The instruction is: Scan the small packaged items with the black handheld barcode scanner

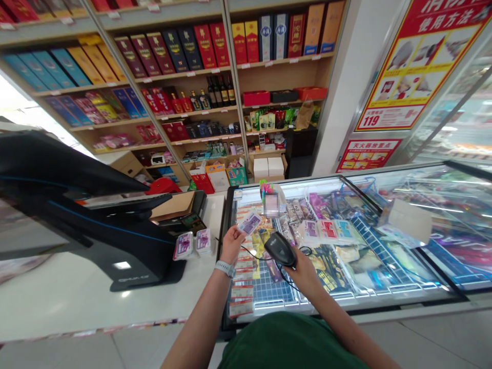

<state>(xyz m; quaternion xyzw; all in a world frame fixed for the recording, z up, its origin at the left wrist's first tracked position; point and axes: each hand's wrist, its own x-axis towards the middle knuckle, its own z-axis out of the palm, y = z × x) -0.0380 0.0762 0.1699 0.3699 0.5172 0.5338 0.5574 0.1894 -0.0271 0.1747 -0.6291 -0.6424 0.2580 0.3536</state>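
Far left, a black till [77, 225] stands on the white counter [115, 302], with a brown cardboard sheet [172, 207] just right of it. Two small packets [183, 246] lie side by side on the counter near the freezer's edge. Behind all this, wooden shelves [184, 66] carry boxed bottles and other boxes.

Left hand [232, 244], white watch [225, 268] on the wrist: grip closed, pinching a small purple-and-white packet [249, 223] between thumb and fingers, held up over the freezer's near corner. Right hand [307, 271]: grip closed around a black handheld scanner [280, 249], its nose angled toward the packet, near but not touching. A thin black cord [249, 253] runs from the scanner across the freezer.

Both hands are over a glass-topped chest freezer [292, 180] filled with assorted packets [326, 230], some on a blue wire rack [376, 251]. A pale box [405, 220] lies tilted at the right of the freezer. Far right, a red-and-yellow poster [418, 66] hangs on the wall.
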